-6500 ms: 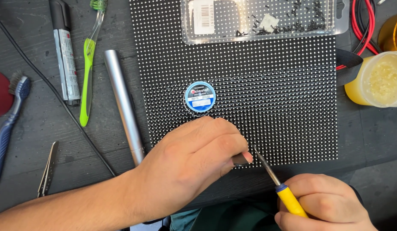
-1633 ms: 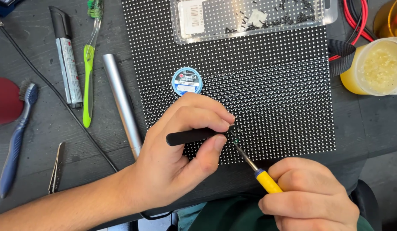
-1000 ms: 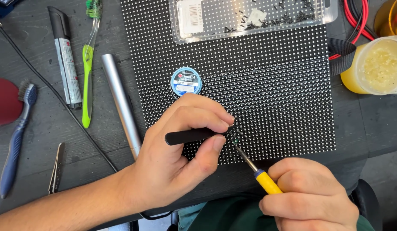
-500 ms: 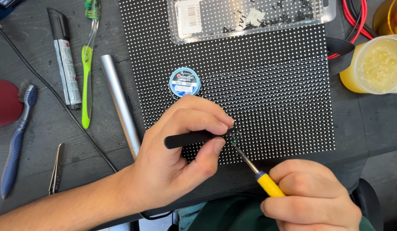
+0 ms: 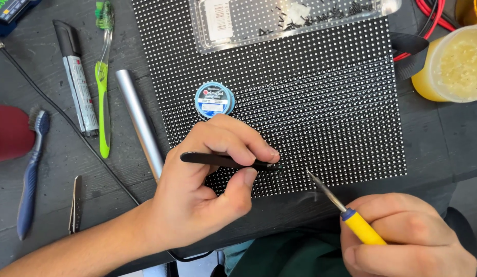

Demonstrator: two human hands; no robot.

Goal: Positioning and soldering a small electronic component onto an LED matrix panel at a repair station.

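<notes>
My left hand (image 5: 207,190) pinches black tweezers (image 5: 223,160), their tips resting on the lower part of a black dotted LED panel (image 5: 320,102). My right hand (image 5: 408,238) grips a soldering iron with a yellow handle (image 5: 363,228); its metal tip (image 5: 313,177) hovers just above the panel's lower edge, a short way right of the tweezer tips. A thin wisp of smoke shows near the iron's tip. A small round blue spool (image 5: 214,99) lies on the panel above my left hand.
A clear plastic box of small parts (image 5: 279,18) lies across the panel's top. A yellow tub (image 5: 456,66) and red wires (image 5: 428,18) are at right. Left of the panel lie a silver tube (image 5: 138,120), green toothbrush (image 5: 102,77), marker (image 5: 77,79), blue toothbrush (image 5: 30,174), spare tweezers (image 5: 75,205).
The soldering iron's tip has drawn back to the right, away from the tweezer tips it was touching. My left hand and the tweezers have stayed in place on the panel.
</notes>
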